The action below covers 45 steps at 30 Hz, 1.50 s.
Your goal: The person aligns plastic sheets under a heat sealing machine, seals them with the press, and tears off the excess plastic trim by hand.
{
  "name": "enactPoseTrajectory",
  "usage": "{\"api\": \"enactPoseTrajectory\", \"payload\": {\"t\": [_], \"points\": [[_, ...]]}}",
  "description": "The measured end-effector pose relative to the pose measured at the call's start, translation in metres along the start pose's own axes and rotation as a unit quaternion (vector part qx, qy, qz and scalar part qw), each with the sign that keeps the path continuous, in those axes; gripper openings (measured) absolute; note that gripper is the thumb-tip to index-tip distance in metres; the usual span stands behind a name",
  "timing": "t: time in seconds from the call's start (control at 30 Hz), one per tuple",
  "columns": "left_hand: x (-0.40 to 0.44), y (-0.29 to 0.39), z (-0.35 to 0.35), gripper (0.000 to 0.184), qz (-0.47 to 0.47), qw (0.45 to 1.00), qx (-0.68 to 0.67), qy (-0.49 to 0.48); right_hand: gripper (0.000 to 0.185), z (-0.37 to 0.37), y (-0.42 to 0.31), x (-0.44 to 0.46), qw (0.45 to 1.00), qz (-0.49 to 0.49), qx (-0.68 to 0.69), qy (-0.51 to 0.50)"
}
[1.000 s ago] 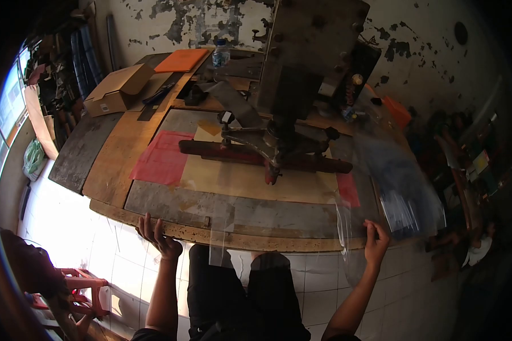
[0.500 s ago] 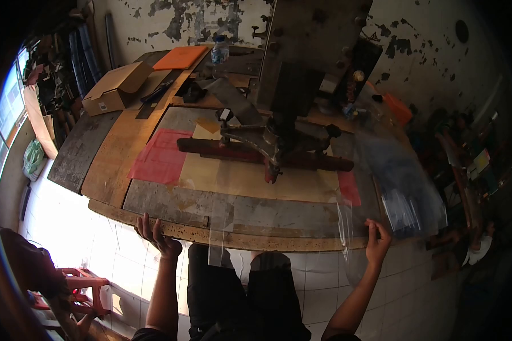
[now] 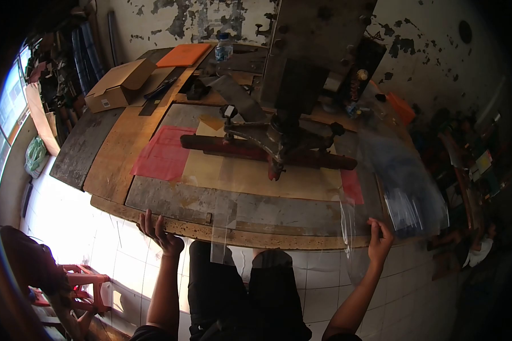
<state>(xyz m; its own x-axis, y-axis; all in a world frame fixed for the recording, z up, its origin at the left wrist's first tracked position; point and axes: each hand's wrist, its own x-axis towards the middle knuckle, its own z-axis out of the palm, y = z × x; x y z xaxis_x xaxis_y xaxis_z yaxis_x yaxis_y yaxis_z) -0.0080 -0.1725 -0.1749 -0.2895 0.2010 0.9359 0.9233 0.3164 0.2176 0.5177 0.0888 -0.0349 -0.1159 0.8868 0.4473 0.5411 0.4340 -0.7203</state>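
My left hand is open at the table's front edge, its fingers spread against the wood. My right hand is at the front right edge, fingers curled together; whether anything is between them I cannot make out. Clear plastic sheet lies over the front of the work surface and hangs past the edge between my hands. Its folded right side hangs close to my right hand. Above the sheet stands a heavy press with a long bar lowered onto or just over a yellowish sheet with red ends.
A cardboard box, an orange folder and a water bottle stand at the back left. A stack of clear plastic lies at the right. A red stool and part of another person are at lower left.
The whole view has shifted very slightly. Both hands, the plastic sheet and the press bar keep their places.
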Motion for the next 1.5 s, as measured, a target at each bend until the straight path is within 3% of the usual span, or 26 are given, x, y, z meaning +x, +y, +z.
{"api": "enactPoseTrajectory", "payload": {"t": [0.83, 1.27, 1.5], "points": [[0.0, 0.001, -0.002, 0.051, -0.008, 1.0, -0.007, -0.008, 0.025, -0.001, -0.004, 0.001, 1.0, -0.011, -0.009, -0.004], [0.015, 0.016, -0.023, 0.04, -0.033, 0.997, -0.028, -0.064, 0.022, -0.004, -0.003, 0.0, 0.999, -0.032, -0.003, -0.025], [0.019, 0.02, -0.035, 0.051, -0.067, 0.99, -0.055, -0.115, 0.028, -0.006, -0.046, 0.009, 0.989, -0.016, -0.128, -0.078]]}}
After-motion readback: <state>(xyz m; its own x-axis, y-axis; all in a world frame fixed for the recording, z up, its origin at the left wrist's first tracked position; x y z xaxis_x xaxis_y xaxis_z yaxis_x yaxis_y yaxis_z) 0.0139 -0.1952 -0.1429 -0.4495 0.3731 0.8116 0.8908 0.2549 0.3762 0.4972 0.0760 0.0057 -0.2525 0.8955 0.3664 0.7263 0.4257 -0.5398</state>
